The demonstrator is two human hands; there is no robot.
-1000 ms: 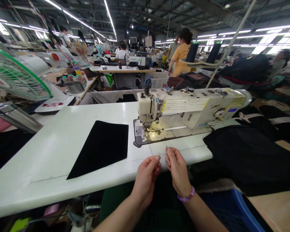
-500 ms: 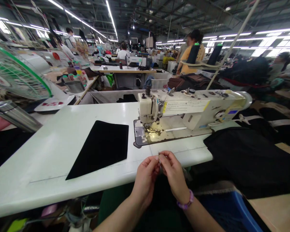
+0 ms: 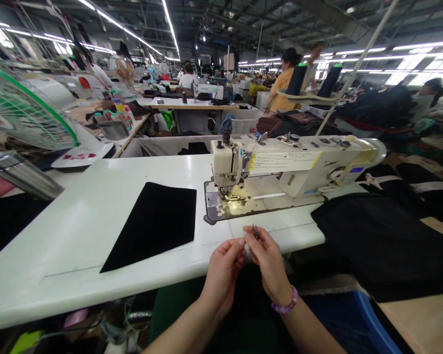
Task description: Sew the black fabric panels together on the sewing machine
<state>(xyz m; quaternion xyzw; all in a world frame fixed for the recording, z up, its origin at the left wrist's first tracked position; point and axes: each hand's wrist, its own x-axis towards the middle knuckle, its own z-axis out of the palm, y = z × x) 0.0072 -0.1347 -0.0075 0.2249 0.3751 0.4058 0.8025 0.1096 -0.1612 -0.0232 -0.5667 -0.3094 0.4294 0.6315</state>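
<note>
Both hands meet over the front edge of the white table [image 3: 77, 221], in front of the sewing machine [image 3: 280, 162]. My left hand [image 3: 225, 268] is closed in a pinch; whatever lies between its fingertips is too small to make out. My right hand [image 3: 265, 258], with a purple bracelet at the wrist, is closed round a small dark pointed metal tool [image 3: 256, 231], whose tip sticks up past the fingers. To the left of the machine bed, a black fabric piece [image 3: 155, 226] lies flat. On the bed rests a white stick [image 3: 268, 196].
Black fabric [image 3: 384, 241] is heaped to the right of the table. At the left stand a fan [image 3: 25, 108] and a metal flask [image 3: 22, 172]. A thread stand [image 3: 308, 97] rises behind the machine. People are at work farther back.
The fingertips of my right hand have shifted slightly, and the dark metal tool now shows above them. My left hand has hardly moved. People in the background have changed position.
</note>
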